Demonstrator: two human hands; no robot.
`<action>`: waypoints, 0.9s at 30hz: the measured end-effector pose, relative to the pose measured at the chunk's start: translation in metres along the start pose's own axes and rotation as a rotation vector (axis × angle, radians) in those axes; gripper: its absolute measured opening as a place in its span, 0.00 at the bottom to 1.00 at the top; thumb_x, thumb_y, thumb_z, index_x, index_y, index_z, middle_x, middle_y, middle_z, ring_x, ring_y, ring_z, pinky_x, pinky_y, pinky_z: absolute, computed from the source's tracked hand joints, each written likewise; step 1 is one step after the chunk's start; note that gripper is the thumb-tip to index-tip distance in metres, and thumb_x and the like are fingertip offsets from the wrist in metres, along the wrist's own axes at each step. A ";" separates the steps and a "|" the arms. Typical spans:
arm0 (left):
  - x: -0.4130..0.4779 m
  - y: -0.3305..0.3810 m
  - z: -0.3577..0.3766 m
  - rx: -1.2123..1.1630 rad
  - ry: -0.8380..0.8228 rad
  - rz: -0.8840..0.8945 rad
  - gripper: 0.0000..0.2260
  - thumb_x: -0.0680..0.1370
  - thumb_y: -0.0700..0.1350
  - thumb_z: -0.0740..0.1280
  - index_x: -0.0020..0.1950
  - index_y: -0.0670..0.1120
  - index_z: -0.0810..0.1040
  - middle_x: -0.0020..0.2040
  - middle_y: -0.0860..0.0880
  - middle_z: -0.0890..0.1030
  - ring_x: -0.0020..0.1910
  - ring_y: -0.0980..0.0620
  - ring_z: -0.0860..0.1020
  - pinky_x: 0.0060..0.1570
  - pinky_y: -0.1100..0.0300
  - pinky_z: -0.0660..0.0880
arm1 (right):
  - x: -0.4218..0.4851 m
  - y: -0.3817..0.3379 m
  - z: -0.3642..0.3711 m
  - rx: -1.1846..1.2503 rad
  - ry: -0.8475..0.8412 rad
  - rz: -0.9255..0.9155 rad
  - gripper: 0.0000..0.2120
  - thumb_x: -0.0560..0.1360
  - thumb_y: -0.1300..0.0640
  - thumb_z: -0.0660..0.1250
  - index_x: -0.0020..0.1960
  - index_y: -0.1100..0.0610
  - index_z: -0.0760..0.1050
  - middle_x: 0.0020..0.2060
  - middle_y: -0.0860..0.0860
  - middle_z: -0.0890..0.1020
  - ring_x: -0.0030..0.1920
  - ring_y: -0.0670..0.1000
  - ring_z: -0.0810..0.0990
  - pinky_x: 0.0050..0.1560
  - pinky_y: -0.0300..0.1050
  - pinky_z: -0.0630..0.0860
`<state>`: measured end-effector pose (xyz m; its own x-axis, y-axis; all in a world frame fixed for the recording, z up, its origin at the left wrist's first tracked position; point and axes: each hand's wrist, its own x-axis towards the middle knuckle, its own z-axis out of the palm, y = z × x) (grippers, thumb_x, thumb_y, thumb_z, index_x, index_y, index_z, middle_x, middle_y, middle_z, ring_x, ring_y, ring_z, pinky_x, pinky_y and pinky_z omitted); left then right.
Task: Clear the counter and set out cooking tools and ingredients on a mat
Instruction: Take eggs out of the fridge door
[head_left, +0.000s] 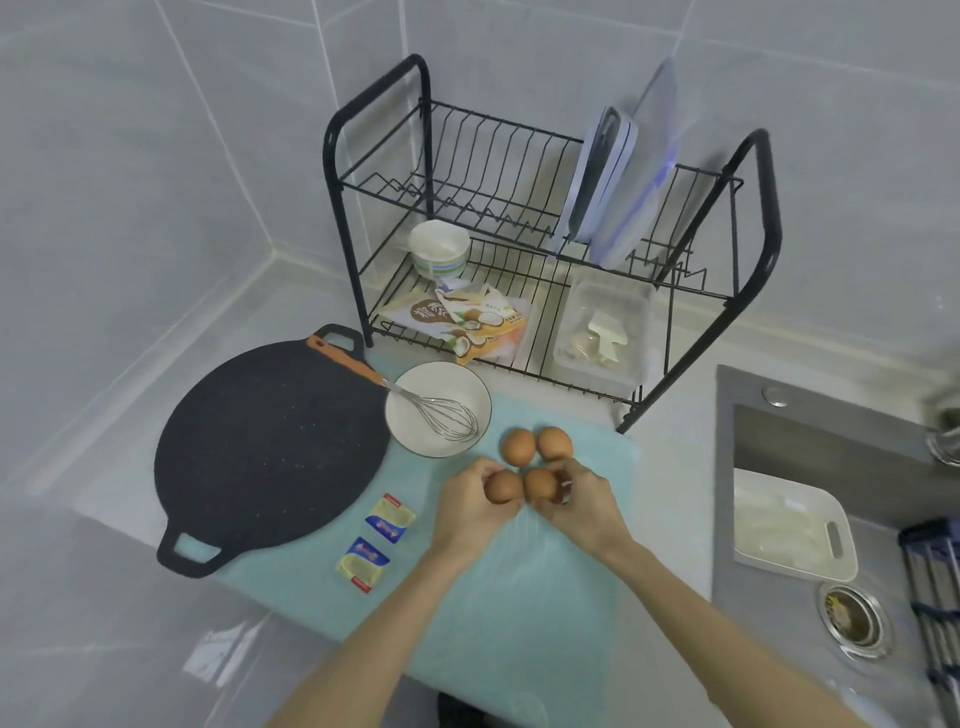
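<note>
Brown eggs (518, 447) on teal mat (519, 597): left hand (467, 512) grips one, right hand (584, 509) another, two lie free.

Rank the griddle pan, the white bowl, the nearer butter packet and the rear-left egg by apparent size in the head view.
1. griddle pan, clearly the largest
2. white bowl
3. butter packet
4. egg, only a little smaller than the packet, so those two are close

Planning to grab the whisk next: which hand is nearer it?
Left. The left hand, gripping one egg, is just nearside of the whisk; the right hand, gripping another egg, is farther right.
</note>
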<state>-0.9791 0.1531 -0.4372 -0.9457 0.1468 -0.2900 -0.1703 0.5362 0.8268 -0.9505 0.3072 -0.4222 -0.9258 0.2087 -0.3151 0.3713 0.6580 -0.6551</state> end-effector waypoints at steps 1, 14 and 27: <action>0.000 0.001 0.000 0.004 -0.004 -0.002 0.12 0.66 0.47 0.76 0.46 0.53 0.77 0.41 0.54 0.82 0.43 0.56 0.79 0.42 0.64 0.74 | 0.000 0.000 0.000 -0.002 -0.007 0.004 0.15 0.69 0.55 0.72 0.54 0.53 0.75 0.46 0.47 0.78 0.47 0.49 0.78 0.48 0.40 0.72; -0.011 0.005 -0.005 0.069 0.029 0.029 0.20 0.69 0.47 0.75 0.60 0.49 0.78 0.52 0.51 0.82 0.52 0.52 0.79 0.53 0.56 0.75 | -0.007 -0.005 -0.011 -0.114 -0.048 -0.059 0.20 0.72 0.52 0.70 0.63 0.54 0.74 0.56 0.50 0.78 0.52 0.51 0.78 0.50 0.40 0.71; -0.087 0.023 -0.019 0.083 0.294 0.034 0.18 0.73 0.51 0.71 0.62 0.51 0.76 0.59 0.55 0.78 0.56 0.53 0.76 0.56 0.57 0.73 | -0.054 -0.025 -0.054 -0.097 -0.051 -0.348 0.12 0.75 0.56 0.67 0.58 0.51 0.77 0.50 0.47 0.79 0.47 0.48 0.77 0.48 0.37 0.69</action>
<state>-0.9060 0.1364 -0.3838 -0.9921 -0.0749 -0.1009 -0.1256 0.6026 0.7881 -0.9137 0.3189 -0.3518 -0.9899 -0.0752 -0.1203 0.0235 0.7494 -0.6617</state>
